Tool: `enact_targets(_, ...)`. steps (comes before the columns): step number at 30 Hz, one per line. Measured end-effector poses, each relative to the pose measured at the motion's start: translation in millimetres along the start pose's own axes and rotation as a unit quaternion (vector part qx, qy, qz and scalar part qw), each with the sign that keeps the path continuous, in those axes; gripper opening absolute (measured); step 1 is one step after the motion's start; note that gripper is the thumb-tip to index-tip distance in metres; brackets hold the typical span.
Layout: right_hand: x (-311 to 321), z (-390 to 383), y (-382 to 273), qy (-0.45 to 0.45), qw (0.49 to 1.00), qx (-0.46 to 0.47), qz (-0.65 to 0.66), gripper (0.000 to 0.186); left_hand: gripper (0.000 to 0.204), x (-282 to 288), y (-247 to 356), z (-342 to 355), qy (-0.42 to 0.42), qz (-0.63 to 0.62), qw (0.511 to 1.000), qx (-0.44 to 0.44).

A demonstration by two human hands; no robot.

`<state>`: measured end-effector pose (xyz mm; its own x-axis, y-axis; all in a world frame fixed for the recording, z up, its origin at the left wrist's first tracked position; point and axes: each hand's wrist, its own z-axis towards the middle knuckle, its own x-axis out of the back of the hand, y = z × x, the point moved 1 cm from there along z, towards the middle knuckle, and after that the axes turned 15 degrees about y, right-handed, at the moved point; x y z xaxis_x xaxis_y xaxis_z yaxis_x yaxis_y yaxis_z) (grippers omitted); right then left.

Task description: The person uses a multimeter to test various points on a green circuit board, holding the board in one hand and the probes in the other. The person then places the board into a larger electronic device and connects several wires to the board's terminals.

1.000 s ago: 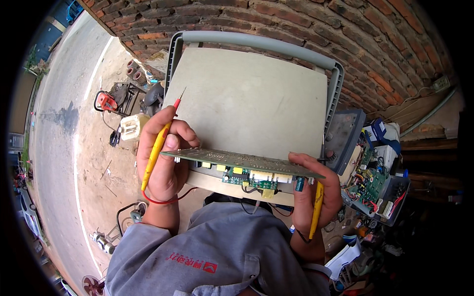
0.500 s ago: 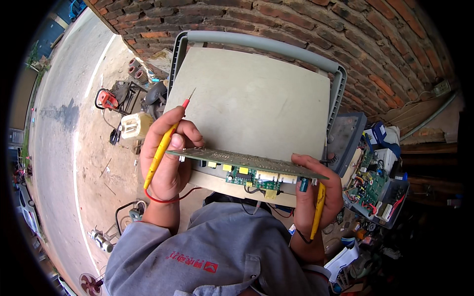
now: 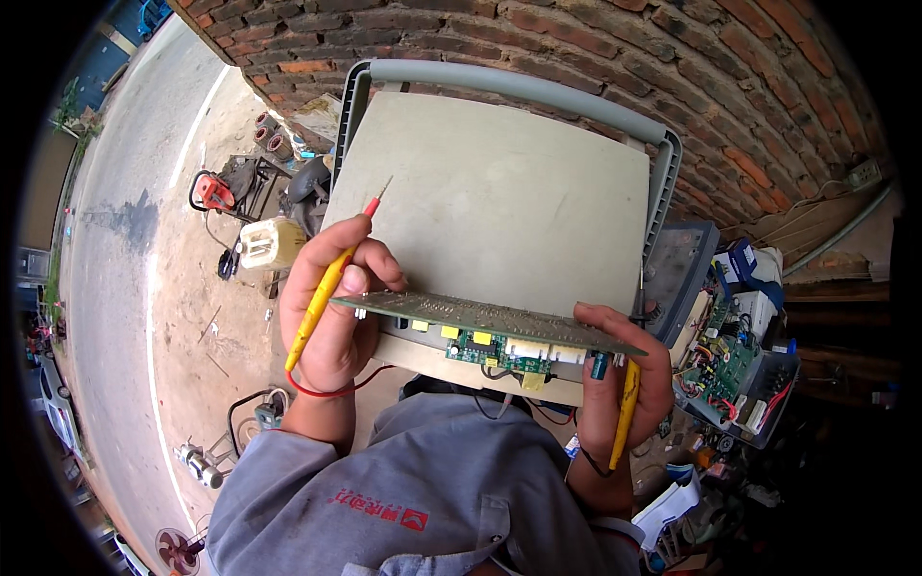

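Note:
A green circuit board [image 3: 490, 319] is held up between both hands over the near edge of a pale grey tabletop. Its solder side faces up and away; yellow, white and dark components hang from its underside. My left hand [image 3: 327, 331] pinches the board's left end and also holds a yellow test probe [image 3: 315, 312], whose red collar and metal tip point up and away. A red lead loops from this probe. My right hand [image 3: 629, 384] grips the board's right end, with a second yellow probe [image 3: 624, 418] lying along the palm and a black lead at its lower end.
The grey tabletop [image 3: 490, 192] has a raised grey handle bar [image 3: 519, 88] at the far side, before a brick wall [image 3: 461, 38]. A bin of electronic parts [image 3: 735, 384] stands at right. A plastic jug [image 3: 272, 243] and a red-handled machine [image 3: 211, 192] sit on the ground at left.
The board, both hands and the probes appear slightly further right and lower, while the background has also shifted a little right. Both grips stay the same.

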<state>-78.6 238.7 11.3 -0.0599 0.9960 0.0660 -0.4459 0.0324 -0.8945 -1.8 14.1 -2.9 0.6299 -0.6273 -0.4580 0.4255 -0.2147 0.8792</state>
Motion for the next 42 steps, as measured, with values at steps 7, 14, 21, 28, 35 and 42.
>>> enact_targets(7, 0.9, 1.9, 1.3, -0.008, 1.0, 0.01, 0.021, 0.029, 0.037, 0.2, -0.7, -0.2, 0.001, -0.004, 1.0, 0.001)
enact_targets(14, 1.9, 2.6, -0.1, -0.015, 0.999, 0.009, 0.027, 0.032, 0.036, -2.5, 0.7, -0.8, 0.007, 0.003, 1.0, 0.0)
enact_targets(21, 2.3, 3.5, 0.4, -0.018, 0.999, 0.016, 0.029, 0.032, 0.036, -0.8, 0.3, -0.1, 0.006, 0.011, 1.0, -0.001)
enact_targets(28, 2.1, 2.1, 3.1, -0.013, 0.999, 0.013, 0.04, 0.031, 0.036, -1.6, 1.0, -0.7, 0.005, 0.01, 1.0, 0.003)
enact_targets(35, 2.0, 2.3, 2.1, -0.014, 0.999, 0.008, 0.041, 0.031, 0.035, -1.9, 0.4, -0.5, 0.001, 0.007, 1.0, -0.001)
enact_targets(42, 2.5, 2.0, 2.1, -0.013, 0.999, 0.003, 0.039, 0.031, 0.035, -1.3, -0.4, -0.3, 0.002, 0.009, 1.0, -0.003)
